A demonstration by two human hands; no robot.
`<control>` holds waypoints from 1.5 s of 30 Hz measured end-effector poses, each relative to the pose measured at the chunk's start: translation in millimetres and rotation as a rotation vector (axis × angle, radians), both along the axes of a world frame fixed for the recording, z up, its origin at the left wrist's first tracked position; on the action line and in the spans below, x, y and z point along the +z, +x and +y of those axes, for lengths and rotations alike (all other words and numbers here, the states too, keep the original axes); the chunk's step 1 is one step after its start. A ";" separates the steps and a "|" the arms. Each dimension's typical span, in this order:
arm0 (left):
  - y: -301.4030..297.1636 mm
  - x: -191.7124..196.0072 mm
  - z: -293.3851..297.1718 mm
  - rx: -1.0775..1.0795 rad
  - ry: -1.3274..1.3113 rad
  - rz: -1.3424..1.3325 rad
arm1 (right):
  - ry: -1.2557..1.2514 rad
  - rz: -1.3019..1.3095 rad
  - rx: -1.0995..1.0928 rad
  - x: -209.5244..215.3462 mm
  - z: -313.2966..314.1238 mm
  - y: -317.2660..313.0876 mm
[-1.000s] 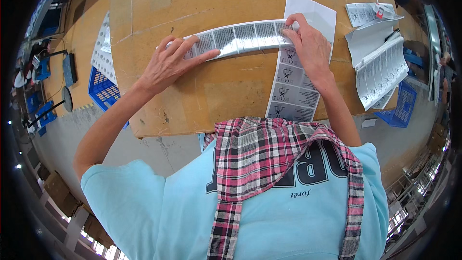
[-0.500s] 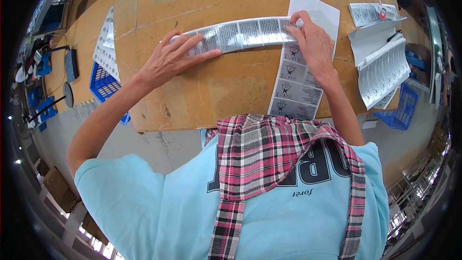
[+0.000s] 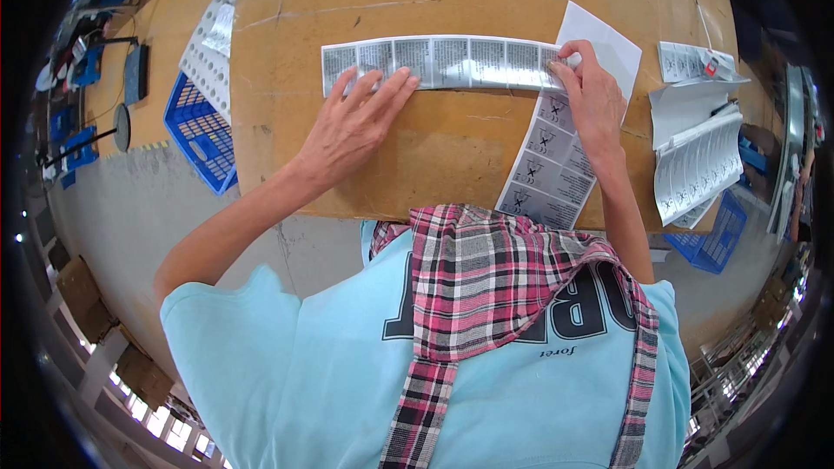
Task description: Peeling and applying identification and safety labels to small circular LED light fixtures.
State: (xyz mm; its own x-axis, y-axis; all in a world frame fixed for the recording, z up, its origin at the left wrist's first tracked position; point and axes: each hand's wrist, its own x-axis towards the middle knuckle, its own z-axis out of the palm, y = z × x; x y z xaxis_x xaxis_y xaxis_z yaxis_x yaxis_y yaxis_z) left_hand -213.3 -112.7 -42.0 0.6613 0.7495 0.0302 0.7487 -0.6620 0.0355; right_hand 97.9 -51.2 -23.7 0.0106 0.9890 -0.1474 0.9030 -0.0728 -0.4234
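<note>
A long silvery strip of labels [image 3: 452,62] printed with small text lies across the wooden table, running left to right. My left hand [image 3: 354,132] rests on its lower edge near the left end, with its fingers spread and stretched out. My right hand [image 3: 594,111] pinches the strip's right end between thumb and fingertips. Beneath that end lies another strip of silvery labels [image 3: 549,169] with dark symbols, slanting down toward the table's near edge. A plain white sheet [image 3: 612,50] shows behind and beside my right hand.
At the right edge of the table are a stack of label sheets [image 3: 699,165], partly curled, and a small red and white object [image 3: 711,67]. Blue baskets stand at the left [image 3: 201,135] and right [image 3: 714,234]. A white perforated panel [image 3: 201,56] leans at the left.
My left hand has loosened from the strip's left end and slid inward, its fingers now lying on the lower edge. The strip lies flatter and straighter. My right hand keeps its pinch.
</note>
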 end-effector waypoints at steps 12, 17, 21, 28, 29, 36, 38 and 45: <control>16.5 -5.7 -11.4 0.200 -0.022 -0.071 | 0.471 -0.221 0.849 -3.9 -5.7 -44.6; 19.2 -5.4 -13.8 0.190 -0.007 -0.070 | 0.485 -0.314 1.031 -18.8 -8.7 -47.6; 16.2 -7.0 -10.7 0.177 0.007 -0.057 | 0.504 -0.341 1.052 -19.2 -6.7 -32.0; 14.0 7.0 -8.7 0.155 0.018 -0.043 | 0.422 -0.336 0.970 5.6 -12.8 29.3; 13.2 4.8 -6.7 0.156 0.020 -0.038 | 0.402 -0.326 0.950 2.2 -14.7 38.1; 9.4 -3.5 -7.2 0.092 0.055 -0.021 | 0.408 -0.271 0.896 -11.3 -27.5 62.9; 8.0 1.2 -7.9 0.062 0.025 -0.028 | 0.452 -0.307 0.892 -13.6 -32.8 68.9; 11.1 3.5 -2.7 0.046 0.042 -0.002 | 0.510 -0.325 0.764 13.3 -28.0 78.1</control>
State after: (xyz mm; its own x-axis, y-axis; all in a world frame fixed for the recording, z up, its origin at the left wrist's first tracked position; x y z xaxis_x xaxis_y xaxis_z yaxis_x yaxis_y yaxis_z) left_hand -202.2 -115.4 -38.5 0.6257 0.7774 0.0636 0.7786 -0.6275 0.0097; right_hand 176.0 -79.2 -10.4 -0.6960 0.6903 0.1976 0.7089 0.7044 0.0363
